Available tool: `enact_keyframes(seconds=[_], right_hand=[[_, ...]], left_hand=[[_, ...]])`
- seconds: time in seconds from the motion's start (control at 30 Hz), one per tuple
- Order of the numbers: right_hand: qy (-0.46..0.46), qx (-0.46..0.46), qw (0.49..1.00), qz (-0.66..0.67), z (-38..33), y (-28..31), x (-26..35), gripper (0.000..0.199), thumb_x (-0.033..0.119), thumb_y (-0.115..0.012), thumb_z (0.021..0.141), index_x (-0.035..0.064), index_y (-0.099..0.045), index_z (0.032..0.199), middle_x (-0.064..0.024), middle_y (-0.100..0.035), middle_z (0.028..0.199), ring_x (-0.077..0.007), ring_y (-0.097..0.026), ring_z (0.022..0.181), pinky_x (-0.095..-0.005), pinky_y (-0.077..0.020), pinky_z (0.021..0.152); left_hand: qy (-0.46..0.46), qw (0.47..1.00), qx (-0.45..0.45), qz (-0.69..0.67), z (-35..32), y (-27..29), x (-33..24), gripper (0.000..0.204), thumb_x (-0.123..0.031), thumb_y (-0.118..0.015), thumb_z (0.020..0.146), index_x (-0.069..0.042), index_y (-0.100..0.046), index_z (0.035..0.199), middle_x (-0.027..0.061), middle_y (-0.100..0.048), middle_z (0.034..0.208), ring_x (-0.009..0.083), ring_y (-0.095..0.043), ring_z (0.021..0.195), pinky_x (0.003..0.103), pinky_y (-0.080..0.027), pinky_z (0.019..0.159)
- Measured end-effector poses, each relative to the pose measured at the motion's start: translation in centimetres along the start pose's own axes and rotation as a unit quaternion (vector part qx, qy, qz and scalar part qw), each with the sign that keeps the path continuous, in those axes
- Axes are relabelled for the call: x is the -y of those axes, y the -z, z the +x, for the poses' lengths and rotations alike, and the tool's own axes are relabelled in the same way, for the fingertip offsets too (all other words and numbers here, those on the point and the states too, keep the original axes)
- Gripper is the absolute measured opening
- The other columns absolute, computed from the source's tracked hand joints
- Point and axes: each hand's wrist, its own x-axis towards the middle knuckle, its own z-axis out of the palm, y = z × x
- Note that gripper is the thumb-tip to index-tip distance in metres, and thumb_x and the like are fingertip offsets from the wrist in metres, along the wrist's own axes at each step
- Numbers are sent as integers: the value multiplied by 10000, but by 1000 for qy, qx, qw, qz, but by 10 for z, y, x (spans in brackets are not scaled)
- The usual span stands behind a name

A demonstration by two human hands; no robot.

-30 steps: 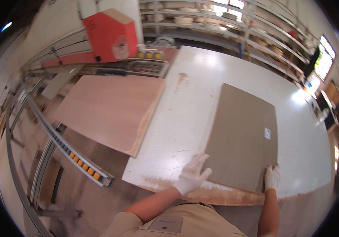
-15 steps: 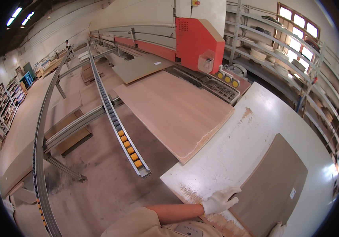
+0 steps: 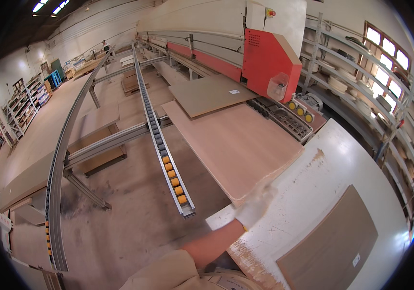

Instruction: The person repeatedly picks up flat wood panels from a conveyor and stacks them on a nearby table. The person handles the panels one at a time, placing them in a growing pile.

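Note:
My left hand (image 3: 257,204), in a white glove, reaches over the near corner of a large pinkish-brown panel (image 3: 245,150). Motion smears its fingers, so their grip and any contact are unclear. The panel's near end rests over a white worktable (image 3: 313,176) with worn edges. A grey-brown board (image 3: 330,244) bearing a small white label lies on that table to the right. Farther off, another grey-brown board (image 3: 209,94) with a label overlaps the pinkish panel's far end. My right hand is out of view.
A red machine housing (image 3: 270,63) stands behind the panels, with yellow round buttons (image 3: 300,111) beside it. A roller rail (image 3: 161,145) runs lengthwise on the left. Metal shelves (image 3: 356,87) line the right wall. A distant person (image 3: 105,46) stands at the back.
My left hand has moved from the labelled board on the table to the pinkish panel's corner. The far board has slid nearer, over that panel. My right hand has left view; the view has turned left.

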Motion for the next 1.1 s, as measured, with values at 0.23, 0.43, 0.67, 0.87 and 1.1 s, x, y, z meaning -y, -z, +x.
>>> enact_keyframes(seconds=[0.23, 0.43, 0.67, 0.87, 1.1], right_hand=[[-11, -17, 1000, -14, -5, 5, -3, 725, 499, -497, 1011, -107, -577, 1401, -368, -618, 1368, -501, -627, 1229, -545, -490, 1086], [13, -9, 1000, -23, 4, 2, 8, 730, 496, -505, 1009, -112, -570, 1407, -372, -615, 1369, -500, -623, 1237, -540, -487, 1092], [37, 14, 999, -21, 5, 0, 13, 732, 493, -512, 1005, -114, -566, 1411, -376, -611, 1372, -498, -618, 1246, -537, -484, 1096], [22, 40, 999, 12, -8, 16, 4, 670, 429, -508, 1006, -99, -578, 1413, -359, -634, 1346, -481, -617, 1269, -530, -493, 1084], [195, -181, 956, -119, -26, 13, 93, 513, 336, -513, 1016, -64, -634, 1314, -359, -662, 1259, -451, -667, 1141, -493, -539, 1011]], left_hand=[[33, 971, -234, 38, 77, 65, 0, 496, -321, -569, 1062, -58, -542, 1482, 215, -597, 1445, 328, -539, 1392, 408, -402, 1185], [73, 916, -390, -55, 166, 160, 86, 692, -365, -684, 982, 23, -468, 1512, 235, -574, 1482, 346, -544, 1380, 420, -438, 1135], [119, 857, -394, -310, 203, 217, 82, 775, -420, -701, 957, 97, -446, 1475, 264, -623, 1390, 384, -592, 1308, 466, -441, 1120], [181, 919, -248, -249, 170, 176, 64, 633, -354, -730, 958, 122, -582, 1348, 279, -630, 1327, 375, -675, 1147, 466, -610, 856], [268, 931, -138, -205, 108, 125, 24, 544, -357, -849, 904, 57, -678, 1214, 171, -713, 1039, 289, -708, 813, 357, -625, 611]])
